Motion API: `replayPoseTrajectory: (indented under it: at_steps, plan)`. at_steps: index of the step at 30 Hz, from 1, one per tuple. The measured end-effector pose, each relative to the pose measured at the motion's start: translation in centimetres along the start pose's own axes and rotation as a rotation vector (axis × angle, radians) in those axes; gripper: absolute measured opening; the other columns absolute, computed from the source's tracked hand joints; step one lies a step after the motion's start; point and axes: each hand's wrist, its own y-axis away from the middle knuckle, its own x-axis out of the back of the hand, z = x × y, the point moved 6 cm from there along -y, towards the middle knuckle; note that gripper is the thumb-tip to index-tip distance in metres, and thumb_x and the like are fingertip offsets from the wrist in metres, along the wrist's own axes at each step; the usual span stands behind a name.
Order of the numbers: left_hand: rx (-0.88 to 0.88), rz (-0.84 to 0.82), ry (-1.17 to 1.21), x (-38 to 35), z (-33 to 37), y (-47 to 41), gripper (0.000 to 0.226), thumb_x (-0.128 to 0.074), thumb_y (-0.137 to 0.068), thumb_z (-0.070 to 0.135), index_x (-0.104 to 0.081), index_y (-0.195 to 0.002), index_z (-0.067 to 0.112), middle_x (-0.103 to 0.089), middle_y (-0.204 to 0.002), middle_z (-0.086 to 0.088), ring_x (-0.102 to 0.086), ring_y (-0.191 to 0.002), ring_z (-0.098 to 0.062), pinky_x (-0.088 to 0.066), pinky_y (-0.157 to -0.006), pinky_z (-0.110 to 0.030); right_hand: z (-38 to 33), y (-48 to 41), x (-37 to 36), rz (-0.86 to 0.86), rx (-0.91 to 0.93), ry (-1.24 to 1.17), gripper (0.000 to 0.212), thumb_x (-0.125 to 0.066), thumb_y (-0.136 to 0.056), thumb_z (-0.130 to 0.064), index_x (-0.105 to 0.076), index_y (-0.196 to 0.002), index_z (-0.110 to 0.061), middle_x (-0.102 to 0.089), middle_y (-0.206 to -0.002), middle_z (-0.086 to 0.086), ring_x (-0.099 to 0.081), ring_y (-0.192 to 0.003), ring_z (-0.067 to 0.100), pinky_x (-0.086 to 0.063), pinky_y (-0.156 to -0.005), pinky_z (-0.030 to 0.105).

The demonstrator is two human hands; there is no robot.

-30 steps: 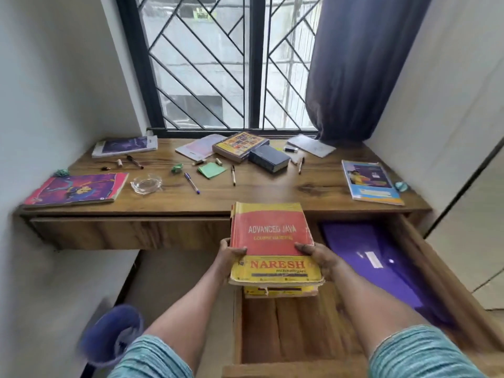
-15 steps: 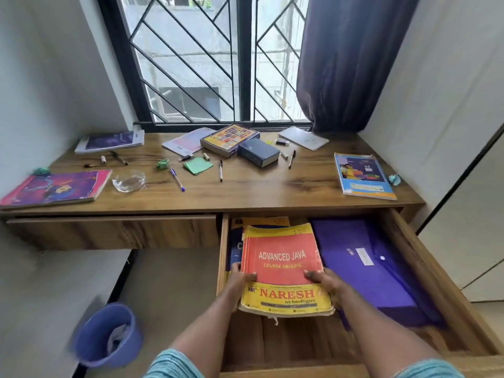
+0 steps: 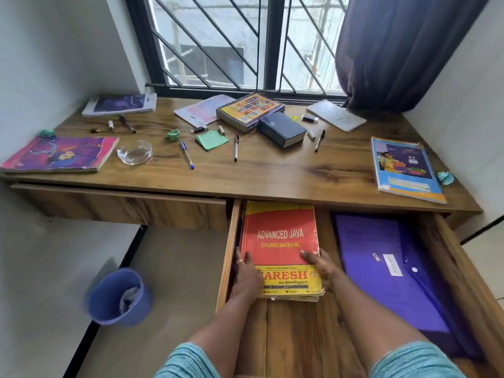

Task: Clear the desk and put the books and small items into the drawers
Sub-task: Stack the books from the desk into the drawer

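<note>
Both hands are on the book (image 3: 281, 241), lower centre of the frame. It's a thick paperback with a red panel on a yellow cover. White letters read ADVANCED JAVA, with COURSE MATERIAL in yellow beneath and red lettering on the yellow band at the near end. The near right corner is worn and the pages there are frayed. The book lies flat in the open drawer (image 3: 227, 257), tight against the drawer's left wall, its far end just under the worktop (image 3: 272, 178) edge. More yellowed pages show beneath it.

The left hand (image 3: 246, 276) grips the left edge, fingers (image 3: 240, 261) curled down between book and drawer wall. The right hand (image 3: 320, 266) holds the right edge, thumb pressed on the red panel, fingers wrapped round the side.

A purple folder (image 3: 381, 268) sits to the right in the same drawer, apart from the book. Up on the worktop are a blue pen (image 3: 186, 155), a green note pad (image 3: 212, 139) and a glass dish (image 3: 135, 152).
</note>
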Motion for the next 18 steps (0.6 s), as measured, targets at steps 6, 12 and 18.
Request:
replayPoseTrajectory:
  at_steps: [6, 12, 18]
  plan:
    - [-0.112, -0.045, -0.295, -1.4, -1.0, -0.3, 0.109, -0.052, -0.085, 0.06, 0.019, -0.148, 0.007, 0.028, -0.155, -0.007, 0.023, -0.145, -0.026, 0.001, -0.119, -0.04, 0.7, -1.4, 0.1, 0.039, -0.068, 0.101, 0.031, -0.062, -0.089, -0.016, -0.054, -0.116, -0.001, -0.068, -0.096, 0.021, -0.067, -0.082, 0.035, -0.051, -0.088, 0.056]
    - [-0.105, -0.098, -0.474, -2.0, -1.1, -0.4, 0.133, -0.06, -0.069, 0.072, 0.024, -0.145, 0.003, 0.03, -0.153, -0.014, 0.027, -0.143, -0.029, 0.012, -0.117, -0.04, -0.9, -1.0, -0.7, 0.279, 0.11, 0.679, 0.029, -0.058, -0.09, -0.035, -0.062, -0.104, -0.011, -0.068, -0.103, 0.008, -0.065, -0.087, 0.024, -0.053, -0.079, 0.033]
    - [-0.07, -0.114, -0.483, -2.0, -1.0, -0.4, 0.132, -0.063, -0.071, 0.066, 0.026, -0.144, -0.001, 0.031, -0.152, -0.018, 0.027, -0.142, -0.031, 0.012, -0.117, -0.04, -0.2, 0.0, 0.1, 0.287, 0.031, 0.985, 0.069, -0.051, -0.09, -0.053, -0.03, -0.141, -0.011, -0.022, -0.152, 0.015, -0.029, -0.136, 0.042, -0.026, -0.109, 0.053]
